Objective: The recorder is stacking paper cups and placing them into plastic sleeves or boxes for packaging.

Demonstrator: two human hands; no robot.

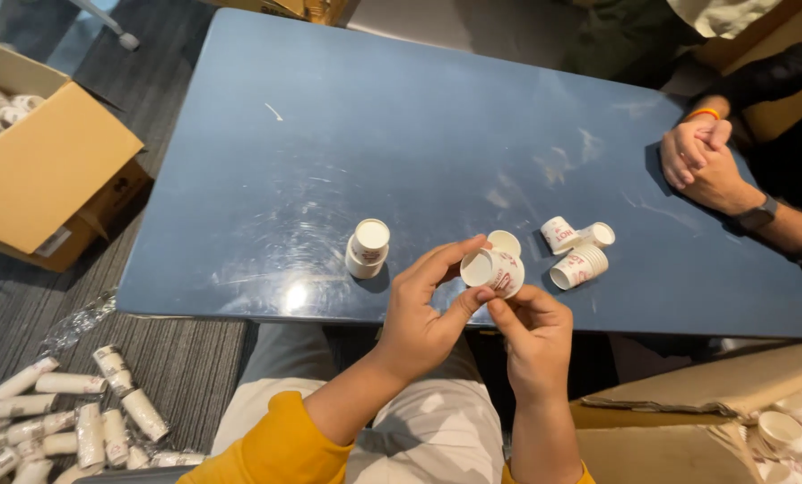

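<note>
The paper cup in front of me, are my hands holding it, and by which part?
Yes. Both hands hold a small paper cup tipped on its side. The left hand grips its rim and side wall; the right hand pinches near its base.

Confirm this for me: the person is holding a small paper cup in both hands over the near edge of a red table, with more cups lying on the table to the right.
Not quite: the table is blue, not red, as the head view shows. The rest holds: the left hand and right hand hold a small paper cup over the near edge, with more cups lying to the right.
</note>
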